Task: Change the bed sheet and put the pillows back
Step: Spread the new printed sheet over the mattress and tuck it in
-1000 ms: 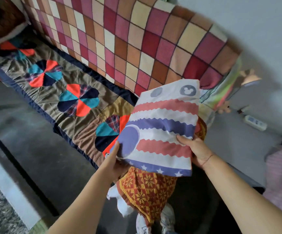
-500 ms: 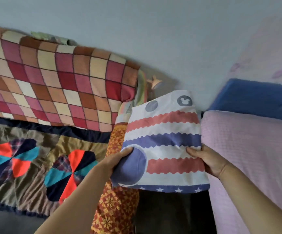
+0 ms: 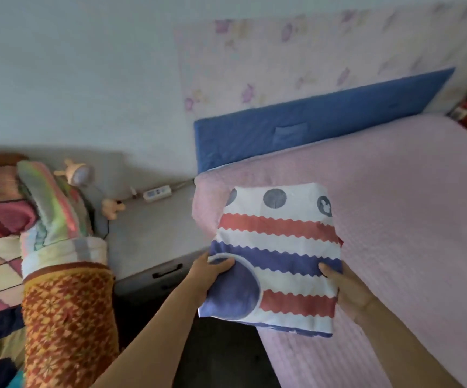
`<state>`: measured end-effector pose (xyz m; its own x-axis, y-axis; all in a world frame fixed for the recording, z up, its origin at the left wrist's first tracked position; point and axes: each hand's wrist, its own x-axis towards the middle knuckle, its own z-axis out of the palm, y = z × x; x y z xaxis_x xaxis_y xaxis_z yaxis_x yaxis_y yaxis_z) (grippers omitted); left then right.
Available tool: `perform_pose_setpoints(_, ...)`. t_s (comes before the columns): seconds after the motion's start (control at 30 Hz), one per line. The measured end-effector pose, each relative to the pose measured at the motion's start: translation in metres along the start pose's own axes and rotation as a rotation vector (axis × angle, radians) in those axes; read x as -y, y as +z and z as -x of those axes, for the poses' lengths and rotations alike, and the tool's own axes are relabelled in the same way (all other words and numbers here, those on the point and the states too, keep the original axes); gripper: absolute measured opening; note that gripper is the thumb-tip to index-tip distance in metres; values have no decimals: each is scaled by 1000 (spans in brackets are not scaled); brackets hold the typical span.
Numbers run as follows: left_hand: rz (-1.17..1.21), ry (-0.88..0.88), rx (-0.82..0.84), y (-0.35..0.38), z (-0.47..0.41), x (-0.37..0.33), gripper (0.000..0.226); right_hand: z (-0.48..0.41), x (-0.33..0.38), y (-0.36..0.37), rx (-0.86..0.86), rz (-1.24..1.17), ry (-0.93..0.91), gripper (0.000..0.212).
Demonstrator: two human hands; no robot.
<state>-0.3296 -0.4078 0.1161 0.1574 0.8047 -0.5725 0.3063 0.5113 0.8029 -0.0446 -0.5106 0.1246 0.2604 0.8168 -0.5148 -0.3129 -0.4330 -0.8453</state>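
A folded bed sheet (image 3: 279, 247), white with red and blue wavy stripes and grey-blue dots, is held flat over the near corner of the bed. My left hand (image 3: 209, 273) grips its left edge, thumb on top by a large blue circle. My right hand (image 3: 338, 287) grips its right edge, thumb over the top. The bed (image 3: 411, 219) carries a pink textured cover and fills the right half of the view. No pillow shows on the bed.
A blue padded headboard panel (image 3: 305, 130) lines the wall behind the bed. A grey bedside cabinet (image 3: 153, 236) with a white remote (image 3: 156, 194) stands left of the bed. Stacked folded blankets (image 3: 58, 270) sit at the far left, over a patchwork quilt.
I have turned right from the quilt-covered couch toward the bed, carrying the folded sheet along. Both hands keep the same hold. The sheet now hangs over the bed's corner.
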Motion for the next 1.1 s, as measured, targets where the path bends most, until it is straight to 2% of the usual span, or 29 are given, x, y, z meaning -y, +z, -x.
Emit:
perform_pose_setpoints(0.1,-30,41,112,70,-11,-21,25,10,1,-67,-150,-76,7,107)
perform_pose_setpoints(0.17,-97,85,191,113,-18,-35,30,17,2,-106,-218,-144,-11,107)
perform_pose_setpoints(0.27,-182,147,307,179,-34,-54,34,31,6,-154,-356,-236,-46,76)
perform_pose_setpoints(0.3,-208,162,348,201,-38,-60,30,35,6,-167,-422,-263,-67,75)
perform_pose_setpoints(0.37,-247,187,433,241,-44,-73,23,41,7,-191,-549,-295,-103,85)
perform_pose_setpoints(0.43,-292,198,495,277,-51,-86,24,46,12,-212,-643,-347,-149,58)
perform_pose_setpoints(0.47,-319,212,515,295,-57,-90,30,47,13,-224,-699,-362,-161,49)
perform_pose_setpoints(0.5,-354,225,546,314,-62,-95,38,48,15,-236,-745,-375,-177,54)
perform_pose_setpoints(0.6,-442,325,608,366,-72,-111,58,55,24,-266,-872,-386,-221,80)
perform_pose_setpoints(0.63,-474,365,629,384,-79,-113,66,59,25,-276,-902,-388,-229,79)
perform_pose_setpoints(0.73,-562,460,689,434,-102,-111,92,64,24,-309,-957,-389,-208,59)
perform_pose_setpoints(0.77,-594,481,728,446,-97,-117,86,66,23,-318,-979,-397,-202,54)
perform_pose_setpoints(0.83,-631,514,824,466,-81,-129,58,66,20,-333,-1029,-421,-196,50)
perform_pose_setpoints(0.9,-647,488,868,491,-80,-124,50,65,12,-346,-1069,-440,-185,56)
perform_pose_setpoints(0.97,-652,410,881,508,-82,-113,58,64,1,-353,-1059,-452,-141,59)
perform_pose_setpoints(1.03,-637,255,904,520,-90,-92,76,65,-10,-352,-1001,-436,-66,46)
perform_pose_setpoints(1.1,-655,97,914,523,-90,-74,78,69,-25,-350,-991,-441,-11,32)
